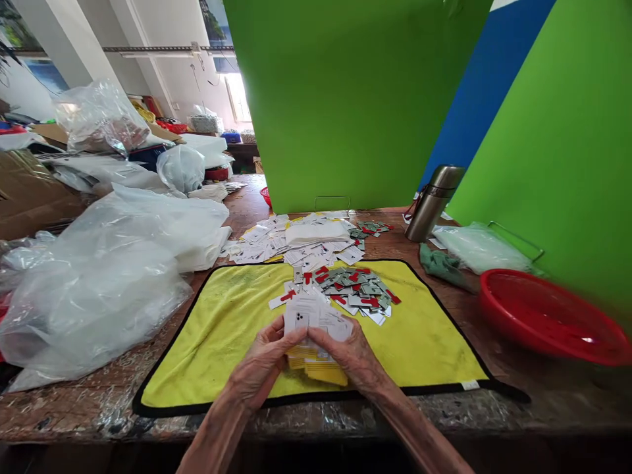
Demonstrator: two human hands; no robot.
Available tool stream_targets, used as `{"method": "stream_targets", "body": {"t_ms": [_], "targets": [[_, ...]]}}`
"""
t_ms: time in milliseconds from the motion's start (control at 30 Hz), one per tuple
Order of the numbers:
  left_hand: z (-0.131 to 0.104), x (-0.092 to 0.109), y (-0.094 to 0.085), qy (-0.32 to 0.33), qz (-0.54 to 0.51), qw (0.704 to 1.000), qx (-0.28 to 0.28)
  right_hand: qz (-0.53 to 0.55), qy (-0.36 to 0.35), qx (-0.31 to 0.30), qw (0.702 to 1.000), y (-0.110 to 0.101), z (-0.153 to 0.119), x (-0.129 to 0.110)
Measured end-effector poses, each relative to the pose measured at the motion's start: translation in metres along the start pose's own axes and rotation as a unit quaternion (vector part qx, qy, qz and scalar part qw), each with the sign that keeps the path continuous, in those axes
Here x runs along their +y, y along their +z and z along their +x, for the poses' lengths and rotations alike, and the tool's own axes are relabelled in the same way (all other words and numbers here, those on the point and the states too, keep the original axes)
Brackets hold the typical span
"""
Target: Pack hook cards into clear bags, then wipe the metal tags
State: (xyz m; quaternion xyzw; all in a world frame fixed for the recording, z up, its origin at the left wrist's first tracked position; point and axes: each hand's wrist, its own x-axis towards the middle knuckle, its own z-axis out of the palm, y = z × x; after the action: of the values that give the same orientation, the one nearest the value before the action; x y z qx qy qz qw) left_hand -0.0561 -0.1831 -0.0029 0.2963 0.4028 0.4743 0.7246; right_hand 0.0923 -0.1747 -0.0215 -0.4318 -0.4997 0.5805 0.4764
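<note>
Both my hands hold a small fan of white printed cards (312, 313) over the yellow cloth (197, 349). My left hand (269, 352) pinches the left side, its thumb on top beside a card with a printed dark camera-like picture. My right hand (353, 352) grips the right side, thumb tips almost meeting. Just under and in front of the hands lie yellow-edged cards (323, 372), partly covered by the thumbs. Past the cards, a pile of small grey-green pieces with red tabs (358, 286) lies on the cloth.
Behind the cloth spreads a heap of white cards (266, 240) with a white stack (316, 232). On the right are a steel thermos (434, 204), a green rag (444, 266), a plastic bag pack (484, 247) and a red basin (553, 316). Large plastic bags (113, 263) fill the left.
</note>
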Motion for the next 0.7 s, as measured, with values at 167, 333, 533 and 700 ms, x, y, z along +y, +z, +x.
{"method": "stream_targets", "body": {"t_ms": [167, 333, 533, 700], "targets": [[-0.010, -0.005, -0.003, -0.066, -0.063, 0.996, 0.022, -0.056, 0.050, 0.016, 0.997, 0.012, 0.006, -0.017], [-0.015, -0.015, 0.006, -0.100, -0.098, 0.983, 0.122, -0.197, 0.036, 0.011, 0.980, 0.014, -0.013, -0.021], [-0.013, -0.013, 0.014, -0.103, -0.083, 0.976, 0.173, -0.277, -0.060, 0.054, 0.958, -0.018, -0.011, -0.041], [-0.015, -0.014, 0.011, -0.063, -0.146, 0.967, 0.200, -0.393, -0.074, 0.243, 0.884, -0.129, 0.039, -0.085]]}}
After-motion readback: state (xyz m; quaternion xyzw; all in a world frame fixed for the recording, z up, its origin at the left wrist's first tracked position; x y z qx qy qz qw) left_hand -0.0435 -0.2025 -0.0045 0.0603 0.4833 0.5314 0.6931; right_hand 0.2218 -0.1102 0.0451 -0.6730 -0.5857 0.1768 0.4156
